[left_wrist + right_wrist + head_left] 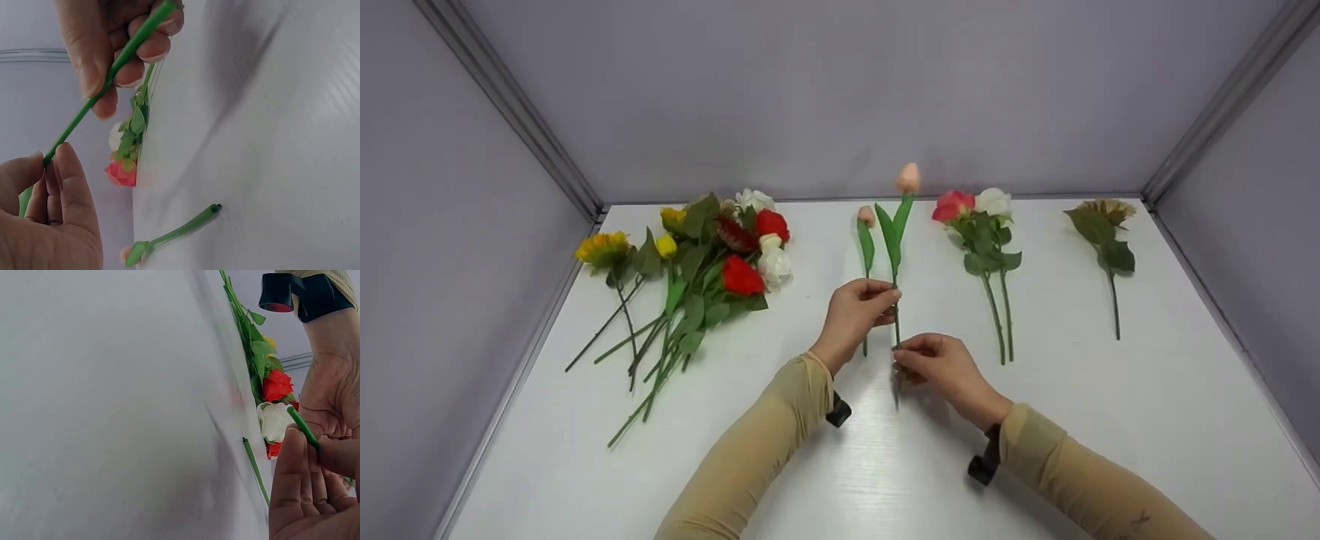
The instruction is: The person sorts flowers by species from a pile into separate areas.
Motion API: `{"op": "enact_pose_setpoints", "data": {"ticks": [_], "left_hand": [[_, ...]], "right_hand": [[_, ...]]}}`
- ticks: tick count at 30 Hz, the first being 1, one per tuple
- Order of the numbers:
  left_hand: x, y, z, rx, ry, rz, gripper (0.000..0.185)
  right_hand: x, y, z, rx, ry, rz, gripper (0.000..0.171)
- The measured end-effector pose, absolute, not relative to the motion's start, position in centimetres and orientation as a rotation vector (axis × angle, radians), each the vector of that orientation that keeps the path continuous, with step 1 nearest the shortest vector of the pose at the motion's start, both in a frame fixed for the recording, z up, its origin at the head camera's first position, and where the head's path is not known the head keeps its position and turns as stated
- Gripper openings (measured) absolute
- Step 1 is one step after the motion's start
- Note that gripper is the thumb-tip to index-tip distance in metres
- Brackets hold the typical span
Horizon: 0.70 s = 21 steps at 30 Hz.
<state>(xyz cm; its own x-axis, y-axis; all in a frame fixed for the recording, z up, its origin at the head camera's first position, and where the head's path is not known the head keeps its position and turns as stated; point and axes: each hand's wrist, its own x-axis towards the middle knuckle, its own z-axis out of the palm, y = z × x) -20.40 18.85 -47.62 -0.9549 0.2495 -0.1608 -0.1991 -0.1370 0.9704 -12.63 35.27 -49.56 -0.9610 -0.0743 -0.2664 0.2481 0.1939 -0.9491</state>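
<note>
Both hands are pinching the thin green stem of a peach tulip (pixel 907 178) above the middle of the bench (pixel 1147 420): the left hand (pixel 855 311) is gripping higher up, the right hand (pixel 937 364) near the cut end. The flower is looking light and bendy (likely artificial), so the stem, not the bud, seems the safest hold. A second tulip (pixel 866 217) is lying just beside it.

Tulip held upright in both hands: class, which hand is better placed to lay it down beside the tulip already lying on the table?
Probably the left hand: it grips the held tulip mid-stem, right beside the lying tulip. The right hand only pinches the stem's bottom end.
</note>
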Motion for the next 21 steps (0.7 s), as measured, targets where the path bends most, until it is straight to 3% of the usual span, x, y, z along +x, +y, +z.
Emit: {"op": "enact_pose_setpoints", "data": {"ticks": [10, 21], "left_hand": [[-20.1, 18.3, -47.9, 0.045, 1.830, 2.087, 0.023], [-22.5, 16.1, -48.7, -0.040, 1.989, 2.049, 0.023]], "right_hand": [[-12.6, 35.2, -49.7, 0.169, 2.215, -1.824, 0.022], [-13.1, 35.7, -49.3, -0.076, 2.378, -1.656, 0.042]]}}
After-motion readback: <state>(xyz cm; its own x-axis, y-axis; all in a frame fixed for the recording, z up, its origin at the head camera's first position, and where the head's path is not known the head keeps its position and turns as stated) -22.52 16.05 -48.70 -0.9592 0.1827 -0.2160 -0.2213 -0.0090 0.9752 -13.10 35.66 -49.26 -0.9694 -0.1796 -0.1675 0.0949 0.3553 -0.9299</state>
